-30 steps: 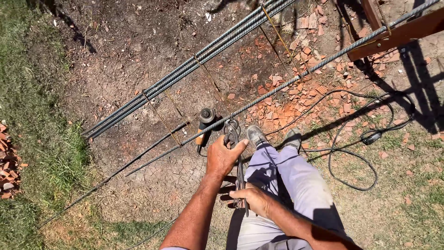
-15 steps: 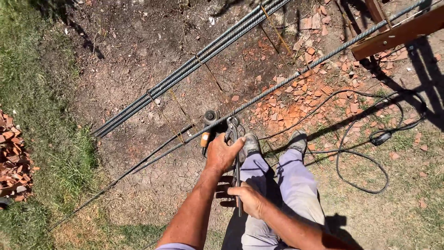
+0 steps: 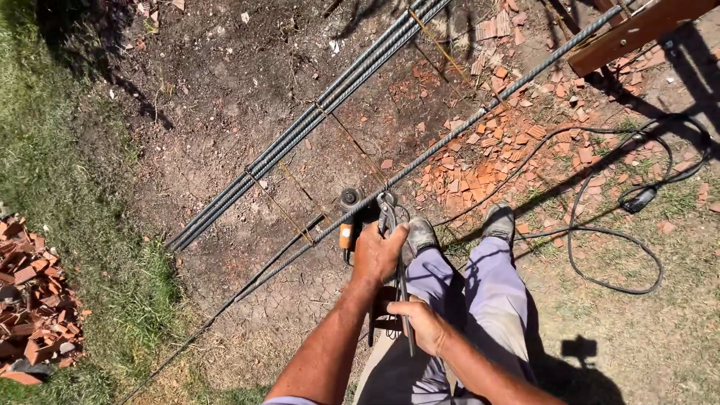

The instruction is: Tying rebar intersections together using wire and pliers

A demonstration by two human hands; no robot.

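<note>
Left hand clenched high on the long-handled cutter, right hand wrapped round its lower handle, jaws seated on the single rebar over bare dirt; best squeezed square to the bar, feet braced.

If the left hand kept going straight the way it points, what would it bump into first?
The left hand points up and away along the bolt cutter. Just past the cutter's head lies the long ribbed steel bar crossing the dirt, so it would probably meet that bar first, though depth is hard to judge from above.
</note>
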